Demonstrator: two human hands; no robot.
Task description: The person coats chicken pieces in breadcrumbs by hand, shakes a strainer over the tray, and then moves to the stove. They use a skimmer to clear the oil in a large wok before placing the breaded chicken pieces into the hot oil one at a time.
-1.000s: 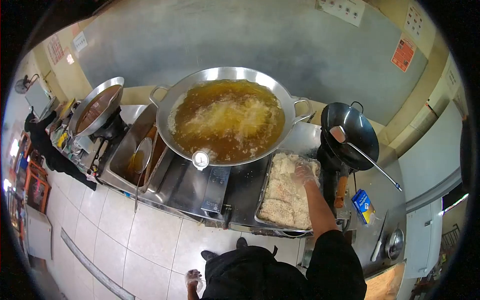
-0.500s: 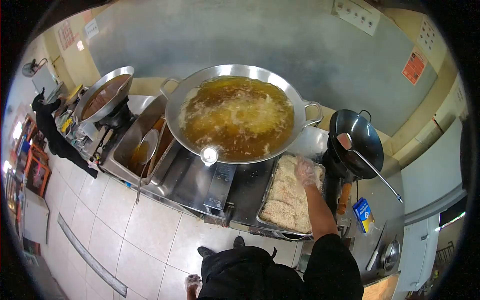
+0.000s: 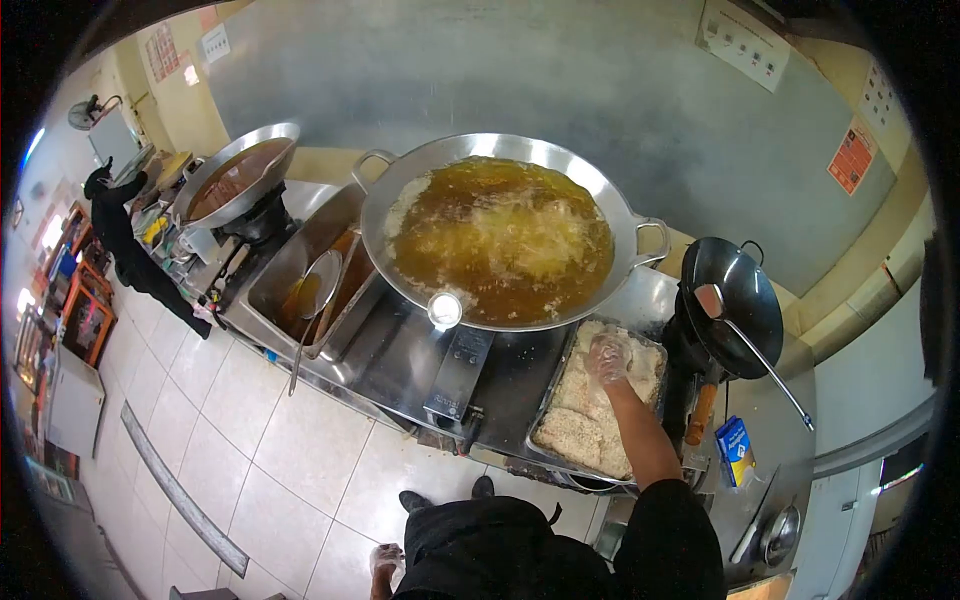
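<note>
My right hand (image 3: 608,360), in a clear plastic glove, is over the upper part of a metal tray (image 3: 536,425) of breaded pieces (image 3: 572,432). Its fingers look curled in against the breading, and what lies under them is hidden. To the tray's upper left, a large two-handled wok (image 3: 378,268) holds bubbling golden oil (image 3: 500,240) with pale foam along its edge. My left hand (image 3: 386,560), gloved too, hangs low by my side, away from the counter. Its fingers are too small and blurred to read.
A black wok (image 3: 735,335) with a long-handled ladle (image 3: 745,345) stands right of the tray. A skimmer (image 3: 318,290) rests in the metal basin (image 3: 270,270). Beyond it sits another wok (image 3: 280,150) of brown liquid. A person in black (image 3: 130,245) stands at the far left.
My right hand has moved left across the breaded pieces, and its fingers look more curled. The whole view has shifted slightly. My left hand stays by my side.
</note>
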